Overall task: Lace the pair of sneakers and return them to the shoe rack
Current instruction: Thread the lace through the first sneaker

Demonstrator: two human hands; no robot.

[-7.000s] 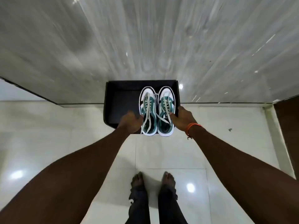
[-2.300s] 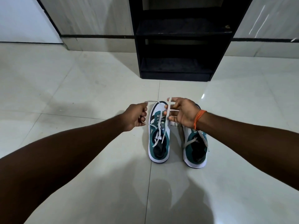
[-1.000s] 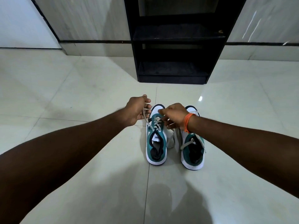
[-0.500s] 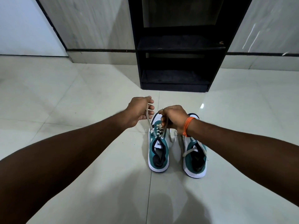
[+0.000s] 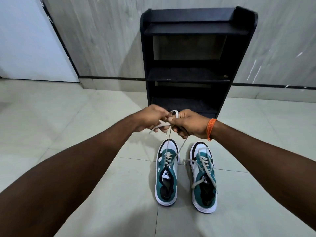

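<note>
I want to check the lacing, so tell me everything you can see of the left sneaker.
The left sneaker stands upright on the tiled floor, toe towards the black shoe rack, beside its mate and apart from it. It is white and teal with a black toe patch, a white sole and a labelled white tongue. Its pale lace crosses the eyelets; both ends rise taut to the left hand and right hand, which pinch them together above the toe.

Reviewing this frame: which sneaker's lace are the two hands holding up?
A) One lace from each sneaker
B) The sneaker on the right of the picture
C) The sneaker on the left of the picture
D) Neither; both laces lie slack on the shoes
C: both strands of the lace run from the left hand and right hand down to the left sneaker; the right sneaker keeps its lace loose.
</note>
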